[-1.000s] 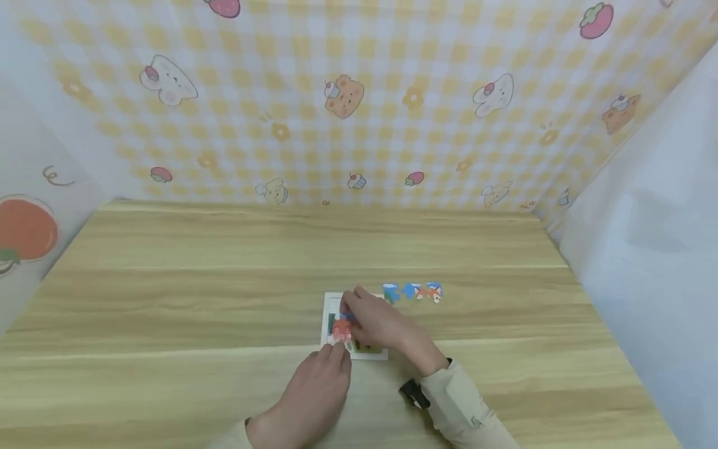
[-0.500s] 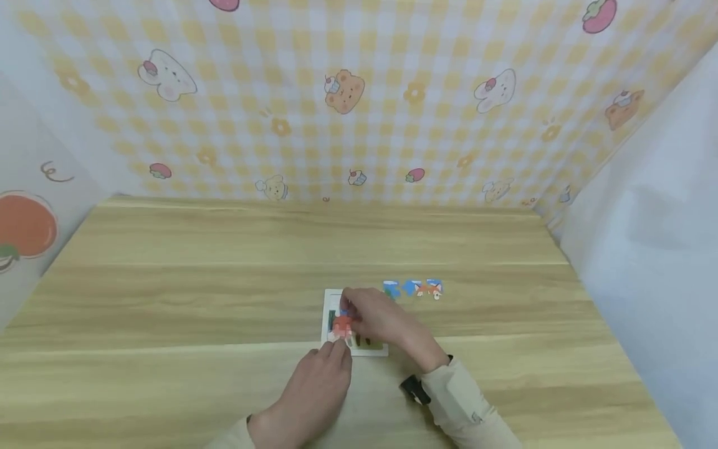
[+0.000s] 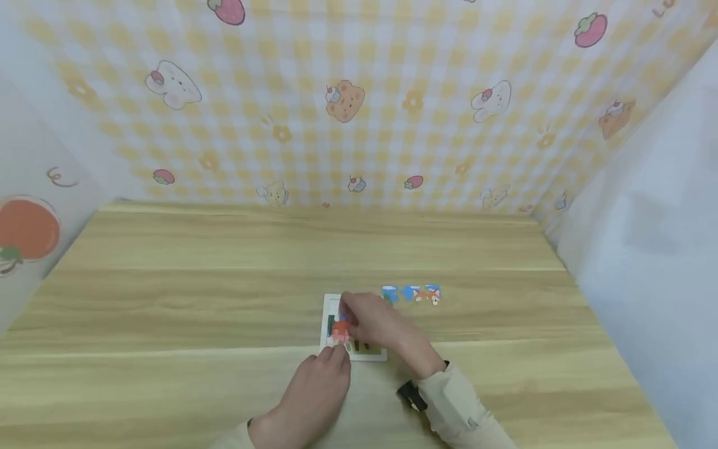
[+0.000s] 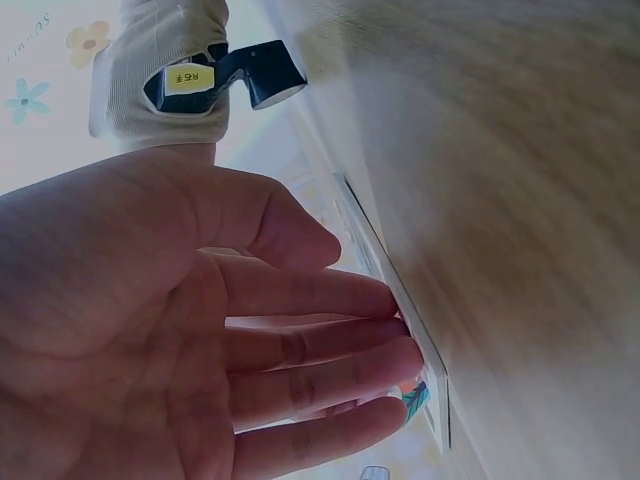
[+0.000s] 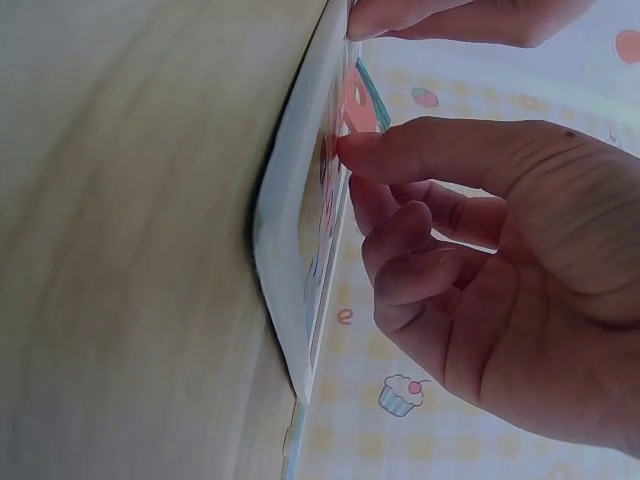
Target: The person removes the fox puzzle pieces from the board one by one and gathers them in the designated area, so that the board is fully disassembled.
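Observation:
A white-framed jigsaw puzzle board (image 3: 370, 358) lies on the table in front of me. My left hand (image 3: 316, 390) rests its fingertips at the board's near left side; in the left wrist view its fingers (image 4: 300, 385) are nearly straight, touching the board. My right hand (image 3: 373, 319) comes over the board from the right, with thumb and forefinger pinching an orange-red puzzle piece (image 3: 339, 329) at the left part of the board. In the right wrist view a piece (image 5: 362, 105) stands slightly tilted up from the board beside the thumb. My right hand covers much of the board's upper half.
Behind the board to the right lie a loose blue-and-green puzzle piece (image 3: 389, 292) and joined-looking pieces with a fox's face (image 3: 426, 294). The wooden table (image 3: 224, 299) extends around them, up to a yellow checked cloth (image 3: 303, 143) at the back.
Both hands stay nearly in place on the board; the right fingers shift only slightly over the orange-red piece. The whole view tips a little.

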Motion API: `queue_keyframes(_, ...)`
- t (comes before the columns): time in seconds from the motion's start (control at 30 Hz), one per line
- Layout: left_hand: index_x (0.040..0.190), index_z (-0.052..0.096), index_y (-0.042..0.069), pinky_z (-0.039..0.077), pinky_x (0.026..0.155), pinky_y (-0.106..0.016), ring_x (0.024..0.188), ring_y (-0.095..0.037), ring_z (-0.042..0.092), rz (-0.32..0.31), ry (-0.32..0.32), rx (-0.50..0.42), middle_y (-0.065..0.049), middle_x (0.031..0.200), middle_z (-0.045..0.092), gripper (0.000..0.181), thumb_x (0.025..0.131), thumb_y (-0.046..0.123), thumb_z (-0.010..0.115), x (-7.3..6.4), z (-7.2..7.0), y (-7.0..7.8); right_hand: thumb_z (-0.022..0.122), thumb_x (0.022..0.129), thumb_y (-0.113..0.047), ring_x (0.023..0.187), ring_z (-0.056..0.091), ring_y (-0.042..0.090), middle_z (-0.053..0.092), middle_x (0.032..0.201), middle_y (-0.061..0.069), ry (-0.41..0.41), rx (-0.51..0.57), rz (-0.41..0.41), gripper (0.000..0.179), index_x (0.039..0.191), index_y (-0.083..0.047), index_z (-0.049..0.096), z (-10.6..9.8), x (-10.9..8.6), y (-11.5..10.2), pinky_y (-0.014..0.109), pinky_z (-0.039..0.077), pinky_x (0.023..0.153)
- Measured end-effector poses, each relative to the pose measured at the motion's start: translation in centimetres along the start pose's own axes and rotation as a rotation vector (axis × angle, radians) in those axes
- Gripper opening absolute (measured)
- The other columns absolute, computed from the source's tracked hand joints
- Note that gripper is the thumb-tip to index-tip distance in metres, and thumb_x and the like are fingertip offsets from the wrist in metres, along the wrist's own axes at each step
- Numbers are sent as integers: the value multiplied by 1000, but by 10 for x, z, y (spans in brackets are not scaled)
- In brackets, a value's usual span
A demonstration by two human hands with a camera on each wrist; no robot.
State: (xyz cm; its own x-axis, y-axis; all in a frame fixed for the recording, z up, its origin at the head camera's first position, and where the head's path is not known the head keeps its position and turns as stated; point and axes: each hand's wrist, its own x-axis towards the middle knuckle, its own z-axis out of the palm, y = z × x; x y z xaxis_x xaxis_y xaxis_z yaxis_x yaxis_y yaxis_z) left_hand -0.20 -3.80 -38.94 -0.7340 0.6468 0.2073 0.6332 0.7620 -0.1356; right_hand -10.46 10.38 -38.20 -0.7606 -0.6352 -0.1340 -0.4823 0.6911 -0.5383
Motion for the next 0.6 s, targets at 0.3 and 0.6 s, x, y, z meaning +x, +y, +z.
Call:
queue_keyframes(0.3, 84, 67, 1, 28, 42, -18, 58, -10, 43, 6, 13, -1, -4, 76, 49, 10, 77, 8, 68, 1, 3, -1, 67, 79, 1, 59, 45, 8, 49, 67, -5, 9, -15, -29, 16, 86, -9, 56, 1, 2, 5, 18, 40, 52)
queue_keyframes(0.6, 89, 68, 0, 28, 42, -19, 60, -10, 44, 6, -18, -22, -5, 79, 52, 14, 80, 10, 67, 2, 2, -2, 69, 79, -2, 58, 45, 8, 49, 67, -5, -7, 1, -47, 17, 86, -9, 55, 1, 2, 6, 18, 41, 52)
